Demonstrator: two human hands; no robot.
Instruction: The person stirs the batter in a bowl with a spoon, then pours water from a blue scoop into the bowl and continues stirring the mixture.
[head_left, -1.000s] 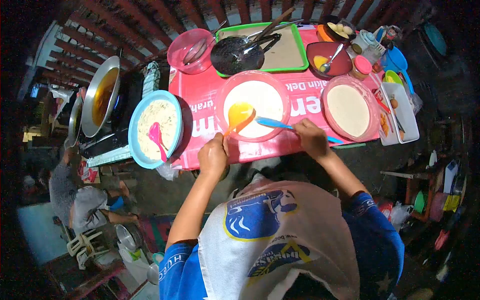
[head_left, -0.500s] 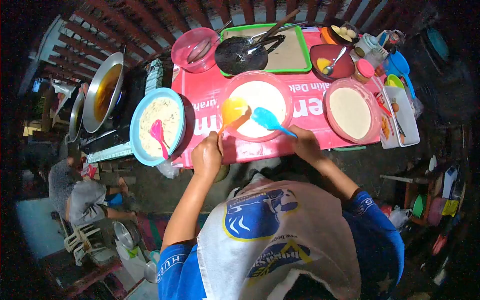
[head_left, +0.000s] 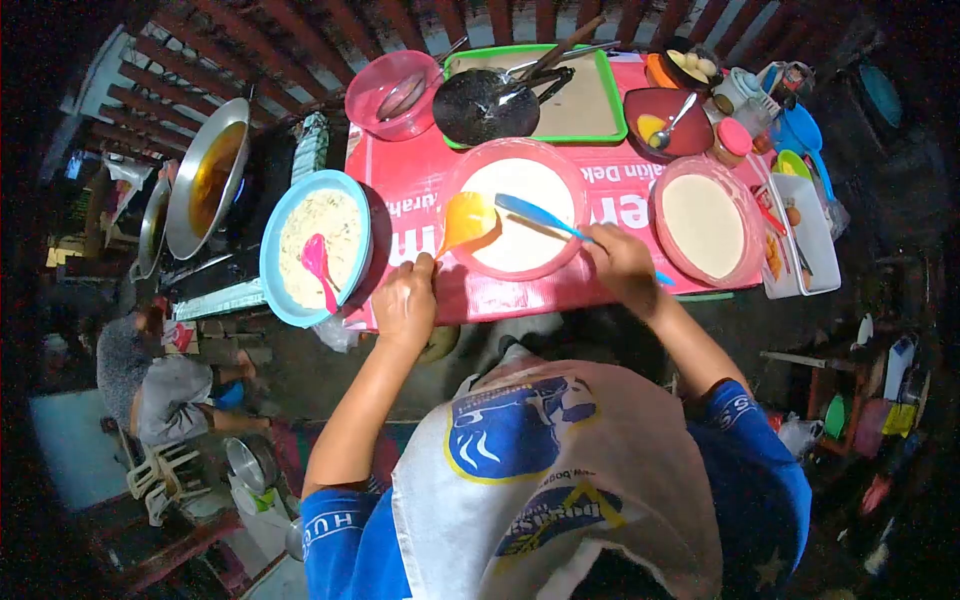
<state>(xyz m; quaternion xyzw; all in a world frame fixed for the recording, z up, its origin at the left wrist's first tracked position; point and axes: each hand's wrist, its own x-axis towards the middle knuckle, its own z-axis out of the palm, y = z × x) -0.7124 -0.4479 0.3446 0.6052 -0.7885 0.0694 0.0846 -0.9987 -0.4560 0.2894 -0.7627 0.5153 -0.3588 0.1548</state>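
My left hand point(head_left: 406, 300) is closed round the handle of an orange ladle point(head_left: 468, 218), whose head is over the left part of a pink bowl of white batter point(head_left: 532, 180). In my right hand point(head_left: 626, 264) is the handle of a blue spoon point(head_left: 535, 213), turned edge-on above the same bowl. To the left, a light blue bowl point(head_left: 268, 262) holds a pale mix with green bits and a pink spoon point(head_left: 316, 262). A second pink bowl point(head_left: 745, 265) of cream-coloured batter stands to the right.
Behind are a pink basin point(head_left: 372, 70), a black pan point(head_left: 485, 112) on a green-rimmed tray point(head_left: 622, 125), and a dark red bowl point(head_left: 690, 145). A white tray point(head_left: 825, 270) stands right. A wok of oil point(head_left: 240, 165) is at left; a person point(head_left: 170, 395) sits lower left.
The blue spoon has turned from showing its broad face to edge-on, and my right hand has shifted slightly right. My left hand has moved a little left, with the ladle still in it.
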